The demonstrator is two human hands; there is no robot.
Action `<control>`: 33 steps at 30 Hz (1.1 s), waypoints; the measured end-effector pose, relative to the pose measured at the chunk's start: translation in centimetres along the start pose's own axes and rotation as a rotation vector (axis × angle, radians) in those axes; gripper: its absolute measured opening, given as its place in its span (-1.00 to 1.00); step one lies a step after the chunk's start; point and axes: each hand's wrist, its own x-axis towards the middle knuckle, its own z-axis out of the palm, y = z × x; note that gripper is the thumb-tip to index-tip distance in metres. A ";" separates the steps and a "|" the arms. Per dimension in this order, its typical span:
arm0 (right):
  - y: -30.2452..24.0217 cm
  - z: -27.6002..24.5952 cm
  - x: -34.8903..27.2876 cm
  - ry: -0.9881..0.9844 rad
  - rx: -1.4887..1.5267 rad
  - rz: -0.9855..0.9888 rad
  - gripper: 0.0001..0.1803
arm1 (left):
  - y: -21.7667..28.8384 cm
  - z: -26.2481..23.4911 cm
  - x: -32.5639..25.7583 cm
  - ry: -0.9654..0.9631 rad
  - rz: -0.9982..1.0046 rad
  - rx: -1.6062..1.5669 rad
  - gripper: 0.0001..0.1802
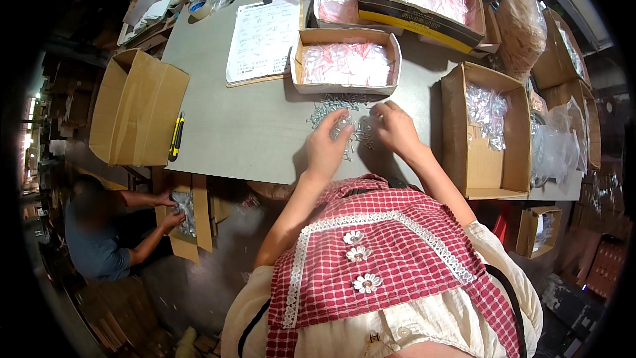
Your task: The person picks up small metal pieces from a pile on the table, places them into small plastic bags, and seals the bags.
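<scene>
A loose pile of small silvery screws [322, 111] lies on the grey table in front of me, between and beyond my hands. My left hand [324, 146] is curled at the pile's near left side, closed around what looks like a small clear plastic bag [342, 126]. Over the right side of the pile, my right hand [400, 134] has its fingertips drawn together. Whatever they pinch is too small and blurred to make out. Just past the screws stands a white-rimmed cardboard box [345, 89] filled with clear bags that have red edges.
A clipboard with a written sheet [264, 38] lies left of the box. A yellow-black utility knife [176, 136] rests beside an open carton [147, 109]. At right, another carton [487, 176] holds filled bags. A seated person [99, 238] handles a box at lower left.
</scene>
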 end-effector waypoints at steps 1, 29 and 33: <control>1.1 1.0 -0.5 -0.014 -0.102 -0.017 -0.77 | 0.0 0.0 0.0 0.000 0.006 0.000 -0.63; 3.2 1.4 -0.4 0.026 -0.288 -0.075 -0.72 | -0.8 0.0 -0.4 -0.001 0.180 0.208 -0.63; 2.1 0.5 -0.3 0.034 0.090 -0.084 -0.72 | -0.5 -0.2 -0.6 -0.005 0.200 0.237 -0.61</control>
